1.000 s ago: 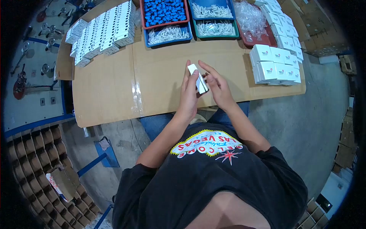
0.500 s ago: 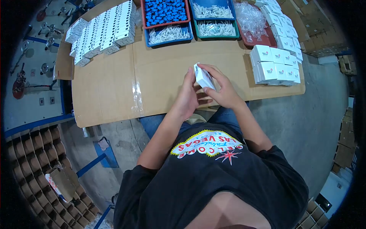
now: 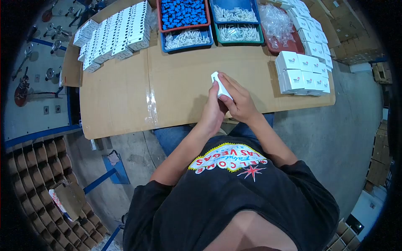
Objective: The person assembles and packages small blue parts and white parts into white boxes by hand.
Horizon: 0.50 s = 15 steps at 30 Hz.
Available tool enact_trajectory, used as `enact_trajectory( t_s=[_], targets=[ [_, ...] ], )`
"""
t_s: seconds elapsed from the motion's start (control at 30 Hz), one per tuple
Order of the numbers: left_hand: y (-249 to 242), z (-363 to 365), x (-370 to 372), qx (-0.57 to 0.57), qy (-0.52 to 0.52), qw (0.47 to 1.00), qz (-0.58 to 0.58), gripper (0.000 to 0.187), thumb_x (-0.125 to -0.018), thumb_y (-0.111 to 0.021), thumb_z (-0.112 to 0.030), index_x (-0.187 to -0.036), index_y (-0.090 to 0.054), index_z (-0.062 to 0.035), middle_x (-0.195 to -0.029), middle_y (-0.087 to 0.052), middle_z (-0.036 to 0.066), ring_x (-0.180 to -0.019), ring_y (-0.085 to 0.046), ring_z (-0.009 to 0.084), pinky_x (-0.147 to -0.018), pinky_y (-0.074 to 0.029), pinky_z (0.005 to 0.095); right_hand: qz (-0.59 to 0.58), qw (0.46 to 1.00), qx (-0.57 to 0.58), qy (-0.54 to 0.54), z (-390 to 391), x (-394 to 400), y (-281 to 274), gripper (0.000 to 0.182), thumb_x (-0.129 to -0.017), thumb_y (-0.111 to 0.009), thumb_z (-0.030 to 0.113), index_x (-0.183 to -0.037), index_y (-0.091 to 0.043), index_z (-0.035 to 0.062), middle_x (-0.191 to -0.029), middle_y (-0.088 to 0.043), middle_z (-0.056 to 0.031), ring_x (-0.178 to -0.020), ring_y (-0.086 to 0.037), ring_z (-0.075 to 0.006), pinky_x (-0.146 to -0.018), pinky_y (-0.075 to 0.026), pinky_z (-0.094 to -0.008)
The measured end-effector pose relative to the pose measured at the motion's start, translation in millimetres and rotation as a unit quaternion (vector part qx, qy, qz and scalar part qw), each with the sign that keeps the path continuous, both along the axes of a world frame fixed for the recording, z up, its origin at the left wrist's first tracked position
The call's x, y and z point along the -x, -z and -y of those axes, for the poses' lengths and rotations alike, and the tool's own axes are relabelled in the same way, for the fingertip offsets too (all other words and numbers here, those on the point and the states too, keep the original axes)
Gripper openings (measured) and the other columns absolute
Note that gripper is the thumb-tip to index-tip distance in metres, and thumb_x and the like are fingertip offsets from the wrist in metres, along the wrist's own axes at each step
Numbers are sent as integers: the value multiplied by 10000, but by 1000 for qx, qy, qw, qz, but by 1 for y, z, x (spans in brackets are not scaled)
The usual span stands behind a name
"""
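Note:
A small white box (image 3: 222, 87) is held between my two hands above the near edge of the cardboard-covered table (image 3: 180, 92). My left hand (image 3: 214, 108) grips its left side, with the thumb up along the box. On the other side, my right hand (image 3: 239, 98) wraps round it, fingers over the top and thumb across the near face. The box is tilted, and its lower part is hidden by the hands.
White boxes with a red logo (image 3: 302, 75) are stacked at the right. More white boxes (image 3: 115, 35) stand in rows at the left. At the back are a red tray of blue pieces (image 3: 183, 29), trays of white plugs (image 3: 187, 49), (image 3: 239, 42) and a red tray with clear plastic bags (image 3: 299, 44).
The box has turned more upright and moved slightly left. My left fingers, spread before, have closed in, and my right hand wraps further round the box.

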<state>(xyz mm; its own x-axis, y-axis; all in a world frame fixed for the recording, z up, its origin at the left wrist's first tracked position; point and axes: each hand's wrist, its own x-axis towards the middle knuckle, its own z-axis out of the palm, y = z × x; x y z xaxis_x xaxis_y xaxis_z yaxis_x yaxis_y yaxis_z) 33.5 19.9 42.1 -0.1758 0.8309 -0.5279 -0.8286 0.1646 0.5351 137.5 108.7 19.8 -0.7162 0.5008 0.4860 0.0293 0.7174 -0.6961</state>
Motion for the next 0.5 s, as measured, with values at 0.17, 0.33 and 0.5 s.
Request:
enact_trajectory(
  t_s=[0.17,0.33,0.5],
  targets=[
    [-2,-1,-2,-9,-19,1000,-9,515,-1034,-450,-563,-1337,-506,-150,-1183,-575,15,-1126,-568,145,-988,-450,335,-16,1000,1,6,2,2,4,495,-996,-606,199,-1413,-519,-54,-1401,-558,-281,-1293,-561,-423,-1077,-457,-435],
    [10,1,-2,-17,-12,1000,-10,523,-1036,-451,-557,-1345,-494,-138,-1204,-567,19,-1153,-556,144,-1018,-438,344,-11,1000,10,7,6,0,10,486,-1005,-590,197,-1416,-518,-51,-1406,-555,-279,-1302,-556,-420,-1076,-460,-434],
    [2,-1,-4,-8,-3,1000,-17,551,-1040,-433,-562,-1378,-461,-127,-1276,-536,36,-1234,-517,161,-1075,-402,344,-13,1000,13,9,4,0,15,473,-1012,-576,185,-1419,-517,-49,-1409,-554,-276,-1303,-557,-418,-1074,-463,-430]
  ],
)
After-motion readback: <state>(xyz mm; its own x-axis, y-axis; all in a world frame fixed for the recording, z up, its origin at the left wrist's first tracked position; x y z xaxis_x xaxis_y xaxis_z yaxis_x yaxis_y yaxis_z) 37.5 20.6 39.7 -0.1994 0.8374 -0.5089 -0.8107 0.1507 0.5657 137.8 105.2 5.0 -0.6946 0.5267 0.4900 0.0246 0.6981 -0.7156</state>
